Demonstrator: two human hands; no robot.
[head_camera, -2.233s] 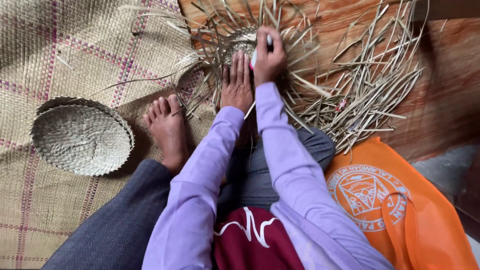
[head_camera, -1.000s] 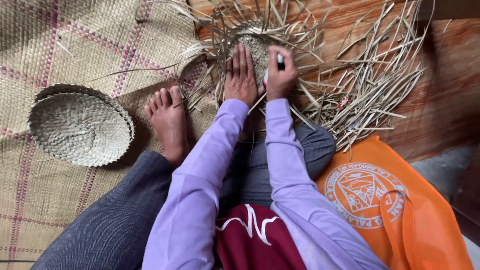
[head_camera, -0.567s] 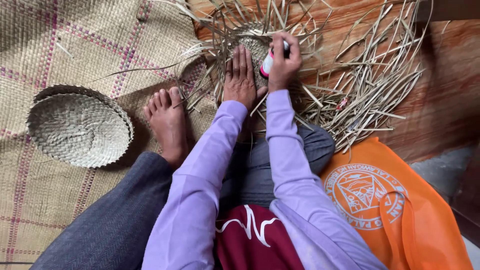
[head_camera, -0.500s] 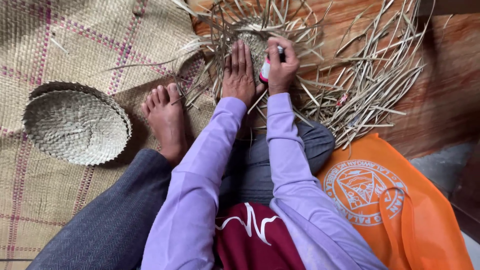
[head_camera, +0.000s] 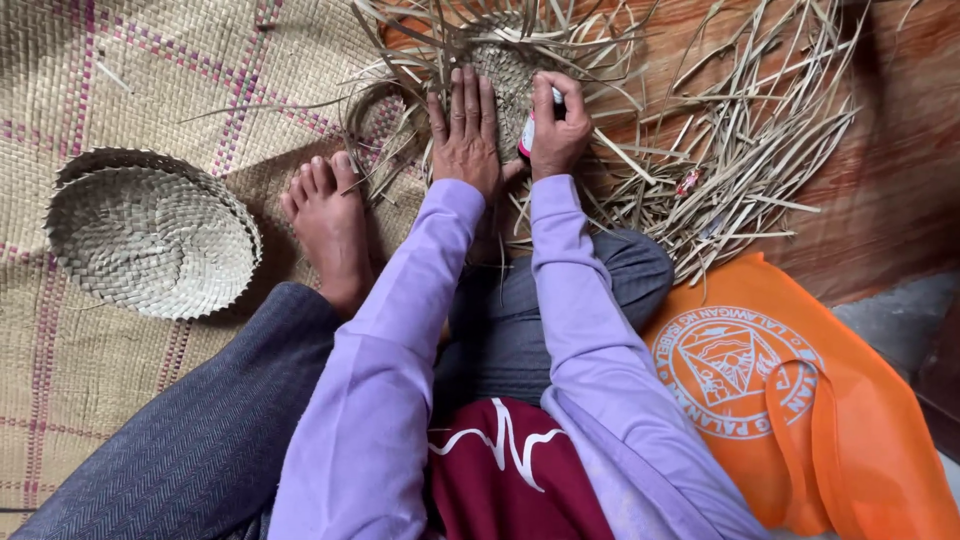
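Note:
My left hand (head_camera: 466, 132) lies flat, fingers spread, pressing on a half-woven straw piece (head_camera: 505, 62) whose loose strands fan out all around. My right hand (head_camera: 559, 128) is closed around a small tool with a red and white handle (head_camera: 526, 135), held upright at the edge of the woven piece, right beside my left hand. Both arms wear lilac sleeves. My bare foot (head_camera: 327, 222) rests on the mat just left of the weaving.
A finished round woven basket (head_camera: 150, 232) sits on the patterned straw mat (head_camera: 100, 80) at the left. Loose dried straw strips (head_camera: 740, 130) lie piled to the right on the brown floor. An orange cloth bag (head_camera: 790, 400) lies at my right side.
My right hand has drawn back from the far side of the weaving toward me and now holds the tool next to my left hand. The left hand stays pressed flat.

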